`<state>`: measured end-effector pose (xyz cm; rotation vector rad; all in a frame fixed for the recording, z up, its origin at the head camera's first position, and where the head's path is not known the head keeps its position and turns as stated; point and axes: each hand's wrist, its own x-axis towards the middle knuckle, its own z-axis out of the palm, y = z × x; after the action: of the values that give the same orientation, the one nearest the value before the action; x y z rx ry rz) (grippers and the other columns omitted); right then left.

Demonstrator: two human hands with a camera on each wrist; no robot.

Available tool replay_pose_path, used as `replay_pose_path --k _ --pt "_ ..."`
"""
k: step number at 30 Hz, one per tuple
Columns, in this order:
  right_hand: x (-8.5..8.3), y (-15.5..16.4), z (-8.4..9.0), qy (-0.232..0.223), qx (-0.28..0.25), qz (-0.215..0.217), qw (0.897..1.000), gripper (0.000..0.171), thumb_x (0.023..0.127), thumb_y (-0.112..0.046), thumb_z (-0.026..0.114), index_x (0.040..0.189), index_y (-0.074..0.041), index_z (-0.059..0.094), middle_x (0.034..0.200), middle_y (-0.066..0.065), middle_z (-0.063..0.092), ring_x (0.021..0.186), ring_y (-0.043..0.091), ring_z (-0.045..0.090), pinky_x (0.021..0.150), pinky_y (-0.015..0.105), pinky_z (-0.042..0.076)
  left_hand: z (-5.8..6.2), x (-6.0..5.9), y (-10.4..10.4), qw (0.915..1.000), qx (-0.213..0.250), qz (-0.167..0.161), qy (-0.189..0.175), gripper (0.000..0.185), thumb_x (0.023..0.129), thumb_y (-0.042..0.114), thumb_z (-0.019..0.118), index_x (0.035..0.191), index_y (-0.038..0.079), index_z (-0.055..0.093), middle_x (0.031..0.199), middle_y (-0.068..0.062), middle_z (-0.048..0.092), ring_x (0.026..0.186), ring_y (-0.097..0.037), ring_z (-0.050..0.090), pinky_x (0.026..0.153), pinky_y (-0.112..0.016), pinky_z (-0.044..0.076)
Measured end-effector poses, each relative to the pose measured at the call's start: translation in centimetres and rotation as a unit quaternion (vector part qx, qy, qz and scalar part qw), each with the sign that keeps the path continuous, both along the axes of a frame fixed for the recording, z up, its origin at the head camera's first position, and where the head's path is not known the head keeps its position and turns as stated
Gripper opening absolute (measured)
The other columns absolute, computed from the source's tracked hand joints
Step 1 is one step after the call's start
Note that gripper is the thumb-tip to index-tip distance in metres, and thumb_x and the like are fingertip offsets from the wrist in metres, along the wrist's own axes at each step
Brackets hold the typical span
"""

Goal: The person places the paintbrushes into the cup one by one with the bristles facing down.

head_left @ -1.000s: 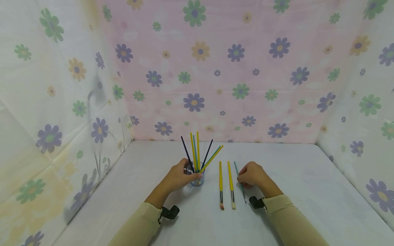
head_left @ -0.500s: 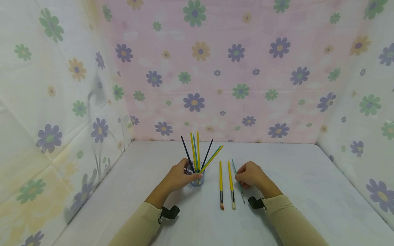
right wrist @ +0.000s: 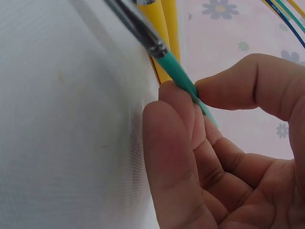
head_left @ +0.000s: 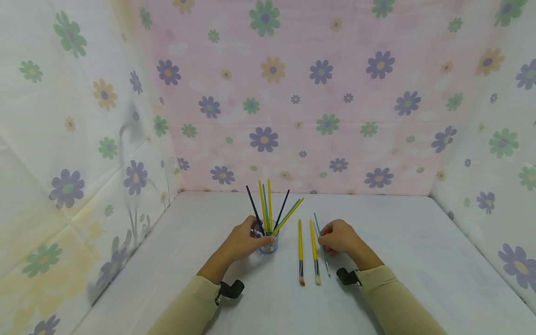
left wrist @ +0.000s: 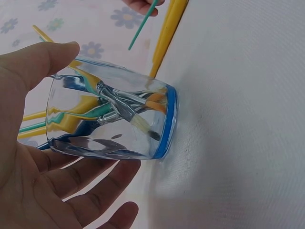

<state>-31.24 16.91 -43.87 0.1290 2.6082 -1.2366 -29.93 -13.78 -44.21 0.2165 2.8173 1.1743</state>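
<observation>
My left hand (head_left: pixel 242 241) grips a clear glass (left wrist: pixel 71 131) with a blue base, thumb on one side and fingers on the other. Several paintbrushes (head_left: pixel 269 204) with yellow, green and dark blue handles stand in it, bristles down. My right hand (head_left: pixel 341 238) pinches a slim green paintbrush (right wrist: pixel 177 71) between thumb and fingers. Its bristle end points toward me in the head view. Just left of it lie two yellow paintbrushes, one with pale bristles (head_left: pixel 314 246) and one with reddish-brown bristles (head_left: pixel 300 246), roughly parallel on the table.
A white cloth covers the table (head_left: pixel 402 232). Flower-printed fabric walls (head_left: pixel 293 116) enclose the back and both sides. A dark wrist camera (head_left: pixel 231 289) sits at the left cuff, and another camera (head_left: pixel 347 276) at the right cuff.
The right hand has slid slightly left with the green paintbrush, bringing it close beside the nearer yellow one. The left hand and the glass have stayed still.
</observation>
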Motion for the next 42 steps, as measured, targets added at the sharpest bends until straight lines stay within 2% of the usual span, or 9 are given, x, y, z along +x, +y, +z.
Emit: replay_pose_path --k 14,29,42 --pt "0.1 -0.2 0.1 0.006 -0.012 0.001 1.0 0.025 0.089 -0.017 0.073 0.109 -0.003 0.068 0.085 0.009 0.069 0.067 0.019 0.066 0.059 0.031 0.059 -0.1 0.0 0.0 1.0 0.003 -0.006 0.005 0.064 0.083 0.06 0.079 0.125 0.018 0.054 0.116 -0.005 0.07 0.109 -0.024 0.065 0.091 -0.051 0.056" --pt "0.2 -0.4 0.1 0.034 -0.06 0.01 0.998 0.027 0.091 -0.015 0.072 0.113 -0.001 0.066 0.093 0.01 0.07 0.072 0.021 0.068 0.062 0.034 0.061 0.1 0.0 0.1 1.0 -0.002 -0.009 0.003 0.066 0.084 0.06 0.079 0.126 0.017 0.053 0.113 -0.006 0.07 0.102 -0.023 0.064 0.087 -0.048 0.057" --pt "0.8 -1.0 2.3 0.066 -0.07 -0.006 0.995 0.026 0.092 -0.016 0.07 0.113 -0.002 0.063 0.096 0.011 0.068 0.074 0.02 0.069 0.065 0.032 0.062 -0.2 -0.1 0.0 0.9999 -0.001 -0.01 0.005 0.066 0.083 0.061 0.079 0.126 0.018 0.053 0.113 -0.006 0.069 0.101 -0.023 0.064 0.085 -0.047 0.056"
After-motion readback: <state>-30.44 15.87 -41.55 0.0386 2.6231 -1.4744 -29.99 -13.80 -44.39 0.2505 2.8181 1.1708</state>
